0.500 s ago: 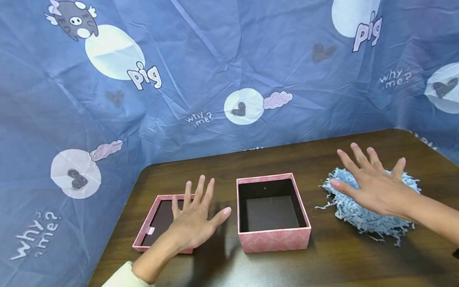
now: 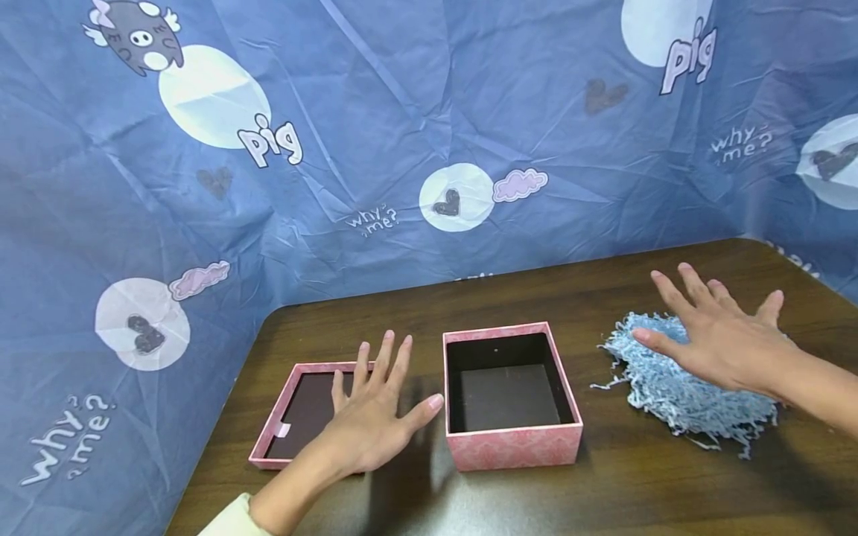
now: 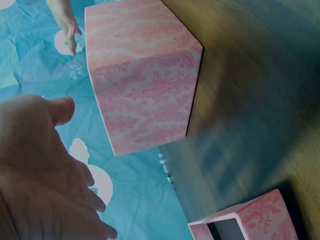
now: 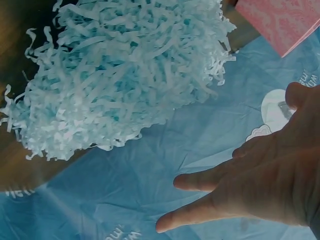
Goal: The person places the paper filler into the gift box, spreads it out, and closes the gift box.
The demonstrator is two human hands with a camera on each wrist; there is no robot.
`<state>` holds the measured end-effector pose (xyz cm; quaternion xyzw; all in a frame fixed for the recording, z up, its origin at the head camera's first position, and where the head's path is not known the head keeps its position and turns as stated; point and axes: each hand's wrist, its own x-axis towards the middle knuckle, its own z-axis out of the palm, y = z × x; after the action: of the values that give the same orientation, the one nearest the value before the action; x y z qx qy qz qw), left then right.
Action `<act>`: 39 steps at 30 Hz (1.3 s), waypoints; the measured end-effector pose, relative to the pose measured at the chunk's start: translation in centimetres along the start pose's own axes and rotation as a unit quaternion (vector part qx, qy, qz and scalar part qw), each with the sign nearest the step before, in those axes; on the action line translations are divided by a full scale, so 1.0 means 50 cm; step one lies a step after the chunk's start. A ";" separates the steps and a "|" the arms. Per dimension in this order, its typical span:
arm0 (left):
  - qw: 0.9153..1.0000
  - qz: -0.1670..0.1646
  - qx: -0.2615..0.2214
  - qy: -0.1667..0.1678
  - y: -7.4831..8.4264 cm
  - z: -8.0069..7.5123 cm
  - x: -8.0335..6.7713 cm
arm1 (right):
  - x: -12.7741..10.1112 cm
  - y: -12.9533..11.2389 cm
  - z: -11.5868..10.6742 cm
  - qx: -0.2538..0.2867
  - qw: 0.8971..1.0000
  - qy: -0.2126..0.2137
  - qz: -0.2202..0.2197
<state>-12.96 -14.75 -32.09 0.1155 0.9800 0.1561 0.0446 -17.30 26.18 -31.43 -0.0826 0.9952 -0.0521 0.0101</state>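
The open pink gift box [image 2: 512, 398] stands near the middle of the dark wooden table [image 2: 603, 491], with bare tabletop in front of it and a narrow strip behind it up to the blue printed cloth backdrop [image 2: 402, 112]. Just left of the box lies its pink lid [image 2: 284, 417], inside up, close to the table's left edge. The left hand [image 2: 372, 417] hovers over the lid's right part, fingers spread flat, thumb reaching toward the box wall and holding nothing. Right of the box, apart from it, sits a heap of light blue shredded paper [image 2: 677, 380]; the right hand [image 2: 720, 335] is spread flat above it, gripping nothing. Against half a second ago, the left hand has slid slightly nearer the box and the right hand farther from it. The left wrist view shows the box's patterned outer wall [image 3: 145, 80]; the right wrist view shows clear space between palm [image 4: 260, 185] and shred [image 4: 125, 75].
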 end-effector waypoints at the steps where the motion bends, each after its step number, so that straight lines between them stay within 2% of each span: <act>1: 1.000 0.002 -0.005 0.000 0.002 0.000 -0.001 | 0.000 0.002 0.001 -0.002 1.000 0.001 0.002; 8: 0.999 0.017 -0.038 0.002 0.009 0.008 -0.006 | 0.005 0.021 0.010 -0.026 0.999 0.016 0.015; 14: 0.998 0.027 -0.063 0.010 0.015 0.014 -0.009 | 0.011 0.044 0.015 -0.045 0.999 0.007 0.016; 20: 0.996 0.037 -0.085 0.013 0.022 0.022 -0.012 | 0.011 0.061 0.020 -0.024 1.000 -0.016 0.012; 32: 0.994 0.027 -0.105 0.006 0.032 0.032 -0.017 | 0.017 0.094 0.033 0.021 0.998 -0.056 0.021; 39: 0.990 0.026 -0.137 0.002 0.037 0.040 -0.019 | 0.017 0.109 0.051 0.046 0.998 -0.044 -0.019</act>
<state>-11.41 -12.64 -33.37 0.1338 0.9461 0.2900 0.0538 -18.93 31.11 -34.54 -0.1030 0.9886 -0.0944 0.0563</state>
